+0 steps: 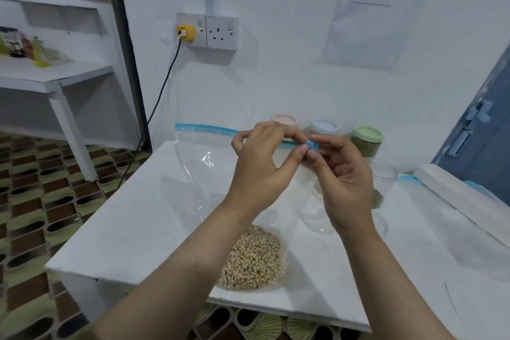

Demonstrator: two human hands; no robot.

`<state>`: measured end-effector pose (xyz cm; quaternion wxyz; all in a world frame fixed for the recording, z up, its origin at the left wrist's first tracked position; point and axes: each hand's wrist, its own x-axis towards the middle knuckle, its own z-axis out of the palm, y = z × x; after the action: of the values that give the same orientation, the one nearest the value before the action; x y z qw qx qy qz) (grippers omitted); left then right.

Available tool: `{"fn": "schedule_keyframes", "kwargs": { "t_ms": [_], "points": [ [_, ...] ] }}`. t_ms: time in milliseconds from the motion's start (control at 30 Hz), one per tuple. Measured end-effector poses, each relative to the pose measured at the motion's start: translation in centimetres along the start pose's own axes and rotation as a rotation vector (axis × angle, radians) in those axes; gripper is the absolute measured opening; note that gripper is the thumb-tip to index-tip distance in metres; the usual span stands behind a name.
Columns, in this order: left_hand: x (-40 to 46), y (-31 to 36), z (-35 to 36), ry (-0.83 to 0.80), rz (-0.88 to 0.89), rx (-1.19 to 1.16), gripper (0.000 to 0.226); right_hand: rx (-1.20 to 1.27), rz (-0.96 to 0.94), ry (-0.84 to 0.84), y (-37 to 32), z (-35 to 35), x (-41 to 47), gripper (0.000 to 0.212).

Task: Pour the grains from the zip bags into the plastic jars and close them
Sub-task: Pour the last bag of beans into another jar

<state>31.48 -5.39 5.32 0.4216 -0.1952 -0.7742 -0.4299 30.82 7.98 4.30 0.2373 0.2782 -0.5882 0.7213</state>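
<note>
At the near edge of the counter (132,232), the grains (252,258) are resting in the bottom of the zip bag (209,174), which is standing upright with its weight close to the rim. Above, the left hand (259,165) and right hand (342,182) are both pinching the blue slider (311,144) at the bag's top seal, fingers (299,150) curled on it. If the seal is opening abruptly, the bag is likely to tip and spill grains over the edge (nothing is supporting its base). Behind the hands, a clear open jar (383,174) is waiting; farther back, three lidded jars (367,139) are standing near the wall.
</note>
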Motion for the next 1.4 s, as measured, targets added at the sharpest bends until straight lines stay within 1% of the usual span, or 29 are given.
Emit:
{"fn": "schedule_keyframes", "kwargs": {
  "t_ms": [100,167,300,400,500,600,733,800,867,900,967,1033,1067,1100,1167,1233,1300,1333,1400],
  "points": [
    [0.7,-0.6,-0.1,0.017,-0.019,0.067,0.005,0.016,0.006,0.032,0.4,-0.2,0.5,0.019],
    [1.2,-1.8,-0.3,0.046,-0.055,0.127,0.006,0.040,0.029,0.083,1.1,-0.6,1.0,0.018],
    [2.1,-6.1,-2.2,0.095,-0.131,0.260,0.005,0.088,0.130,0.204,3.2,-2.5,2.2,0.019],
    [3.0,-9.4,-3.6,0.041,-0.127,0.459,0.006,0.016,0.206,0.265,5.4,-4.3,2.9,0.018],
    [3.9,-11.4,-4.2,-0.005,-0.192,0.513,0.003,-0.043,0.270,0.286,7.2,-5.4,3.6,0.021],
    [4.2,-12.8,-4.4,-0.003,-0.314,0.482,0.005,-0.132,0.311,0.284,8.8,-6.3,4.3,0.026],
    [3.8,-13.9,-4.3,0.019,-0.421,0.387,0.009,-0.224,0.357,0.310,10.2,-6.8,4.9,0.025],
    [3.3,-14.5,-4.0,0.023,-0.501,0.285,0.008,-0.307,0.380,0.315,11.0,-6.8,5.1,0.025],
    [2.9,-14.9,-3.6,0.052,-0.578,0.100,0.008,-0.447,0.379,0.307,11.7,-6.7,5.2,0.022],
    [2.7,-14.8,-3.4,0.070,-0.609,-0.006,0.011,-0.535,0.365,0.276,11.8,-6.6,5.2,0.020],
    [2.7,-14.0,-2.9,0.099,-0.634,-0.138,0.020,-0.797,0.301,0.172,11.6,-6.3,5.3,0.017],
    [3.0,-13.0,-2.4,0.127,-0.613,-0.196,0.020,-1.021,0.165,0.021,11.4,-6.0,5.4,0.021],
    [3.2,-12.5,-2.2,0.141,-0.602,-0.211,0.018,-1.070,0.094,-0.076,11.3,-5.8,5.3,0.026],
    [3.5,-12.0,-2.0,0.151,-0.592,-0.228,0.017,-1.075,0.056,-0.187,11.0,-5.5,5.3,0.033],
    [4.4,-11.5,-1.7,0.146,-0.577,-0.247,0.017,-0.993,0.019,-0.384,10.1,-4.5,5.1,0.043],
    [5.3,-11.3,-1.5,0.121,-0.571,-0.277,0.017,-0.934,-0.040,-0.491,9.1,-3.3,5.2,0.039],
    [6.1,-11.2,-1.5,0.120,-0.565,-0.275,0.015,-0.952,-0.082,-0.549,8.4,-2.5,5.7,0.029],
    [6.3,-11.1,-1.5,0.131,-0.559,-0.275,0.015,-0.975,-0.087,-0.558,8.2,-2.2,6.1,0.030],
    [6.2,-10.9,-1.6,0.144,-0.540,-0.283,0.016,-1.022,-0.099,-0.531,7.9,-1.9,6.8,0.039]
  ]
}}
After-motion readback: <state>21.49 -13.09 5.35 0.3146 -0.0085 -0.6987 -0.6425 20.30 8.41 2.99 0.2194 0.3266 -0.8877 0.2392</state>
